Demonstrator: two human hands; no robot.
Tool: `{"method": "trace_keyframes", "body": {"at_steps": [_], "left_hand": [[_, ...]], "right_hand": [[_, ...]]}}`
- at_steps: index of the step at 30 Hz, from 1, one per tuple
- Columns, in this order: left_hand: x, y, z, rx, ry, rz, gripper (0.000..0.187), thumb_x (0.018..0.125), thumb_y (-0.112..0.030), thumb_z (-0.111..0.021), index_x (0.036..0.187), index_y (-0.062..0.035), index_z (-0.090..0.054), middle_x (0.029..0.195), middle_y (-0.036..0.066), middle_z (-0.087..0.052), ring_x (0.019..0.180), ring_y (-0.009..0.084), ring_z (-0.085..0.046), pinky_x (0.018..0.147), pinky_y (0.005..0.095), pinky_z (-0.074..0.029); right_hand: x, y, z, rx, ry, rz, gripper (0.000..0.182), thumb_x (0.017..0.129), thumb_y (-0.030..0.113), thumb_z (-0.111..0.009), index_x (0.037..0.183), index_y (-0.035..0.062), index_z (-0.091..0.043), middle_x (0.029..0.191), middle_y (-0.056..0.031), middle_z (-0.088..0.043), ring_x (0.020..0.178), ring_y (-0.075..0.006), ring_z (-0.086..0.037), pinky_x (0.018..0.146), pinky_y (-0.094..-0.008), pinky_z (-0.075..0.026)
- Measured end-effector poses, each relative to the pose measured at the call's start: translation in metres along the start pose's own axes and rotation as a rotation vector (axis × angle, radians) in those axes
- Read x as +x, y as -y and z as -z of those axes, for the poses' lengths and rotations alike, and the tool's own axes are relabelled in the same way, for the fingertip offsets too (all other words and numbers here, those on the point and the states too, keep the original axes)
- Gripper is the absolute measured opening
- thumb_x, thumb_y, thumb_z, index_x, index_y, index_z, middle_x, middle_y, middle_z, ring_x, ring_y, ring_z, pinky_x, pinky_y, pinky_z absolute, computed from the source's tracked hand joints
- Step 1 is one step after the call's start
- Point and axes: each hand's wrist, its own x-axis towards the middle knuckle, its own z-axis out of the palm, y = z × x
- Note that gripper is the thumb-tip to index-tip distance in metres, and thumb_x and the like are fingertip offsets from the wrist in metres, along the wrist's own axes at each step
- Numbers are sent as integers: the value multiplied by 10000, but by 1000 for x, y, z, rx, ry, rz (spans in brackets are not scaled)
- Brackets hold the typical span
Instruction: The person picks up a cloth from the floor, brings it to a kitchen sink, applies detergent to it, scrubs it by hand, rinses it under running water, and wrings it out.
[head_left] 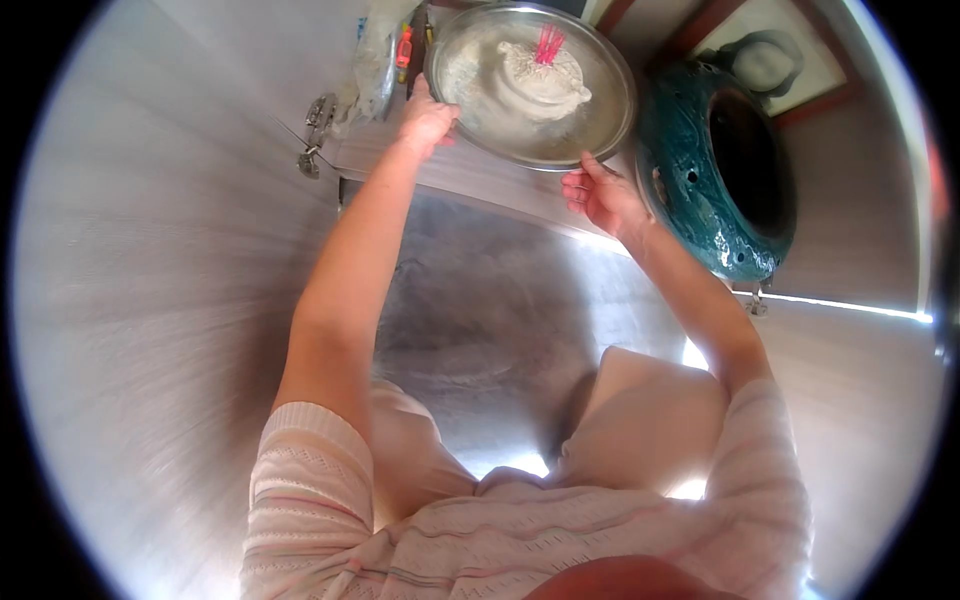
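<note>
A round metal tray lies at the top of the head view, in a cabinet. In it stands a pale pot filled with ash-like material, with several pink sticks upright in it. My left hand grips the tray's left rim. At the front right rim, my right hand has its thumb on the edge and its fingers curled below. Close to the right of the tray is a large teal glazed ceramic vessel with small holes and a wide dark opening.
The pale cabinet shelf runs under the tray. A clear plastic bag and a small orange object lie at the left, near a metal hinge. A framed picture stands behind the vessel. Cabinet doors flank both sides.
</note>
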Motion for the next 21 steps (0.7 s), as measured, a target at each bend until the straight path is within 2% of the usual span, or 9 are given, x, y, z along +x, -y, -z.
{"method": "trace_keyframes", "body": {"at_steps": [4, 7, 10, 13, 14, 17, 18, 21], "left_hand": [[9, 8, 3, 40, -6, -61, 642, 697, -63, -579, 1249, -139, -261, 761, 59, -517, 628, 158, -521, 535, 358, -501], [10, 15, 4, 62, -3, -58, 736, 717, -142, -612, 1312, -126, -179, 833, 90, -552, 662, 174, -547, 524, 341, -493], [7, 20, 7, 16, -86, -104, 710, 729, -234, -622, 1305, -72, -241, 892, 106, -562, 694, 170, -557, 537, 322, -484], [11, 19, 20, 35, -366, -171, 614, 732, -302, -611, 1231, -27, -380, 925, 118, -574, 684, 208, -569, 610, 330, -477], [7, 21, 23, 231, -516, -245, 489, 733, -270, -583, 1148, -32, -480, 1013, 135, -553, 834, 265, -555, 760, 363, -437], [-6, 21, 33, 674, -678, -377, 494, 715, -211, -557, 1169, -44, -458, 1160, 146, -472, 1043, 303, -452, 882, 391, -355], [-12, 17, 35, 723, -617, -339, 561, 702, -182, -541, 1226, -54, -387, 1272, 146, -352, 1170, 295, -325, 938, 387, -310], [-7, 21, 37, 677, -631, -270, 646, 698, -172, -556, 1275, -53, -292, 1317, 152, -286, 1181, 318, -313, 970, 372, -292]], "right_hand": [[1, -2, 1, 29, 18, -2, 296, 853, 373, -493, 843, 77, -496, 773, -81, -582, 689, -196, -552, 621, -350, -441], [-3, -1, -5, -4, -41, -11, 314, 849, 390, -493, 843, 77, -493, 772, -75, -586, 693, -191, -551, 620, -344, -440], [-18, -5, -10, 10, 45, -91, 361, 836, 428, -495, 901, 73, -507, 763, -56, -592, 662, -168, -552, 599, -316, -435], [-32, -14, -24, -37, 87, -155, 365, 838, 419, -497, 955, 74, -523, 764, -49, -597, 636, -156, -556, 561, -294, -432], [-34, -18, -27, -77, 109, -173, 356, 841, 409, -498, 961, 75, -525, 766, -50, -598, 636, -156, -558, 556, -293, -434], [-38, -26, -39, -133, 183, -205, 300, 849, 337, -513, 995, 76, -530, 771, -55, -602, 633, -160, -570, 545, -290, -448], [-39, -26, -43, -146, 190, -218, 288, 850, 320, -516, 1000, 75, -530, 772, -57, -603, 632, -160, -573, 544, -290, -453], [-42, -33, -46, -171, 197, -242, 265, 847, 279, -529, 1012, 71, -527, 782, -62, -604, 632, -157, -582, 538, -284, -465]]}}
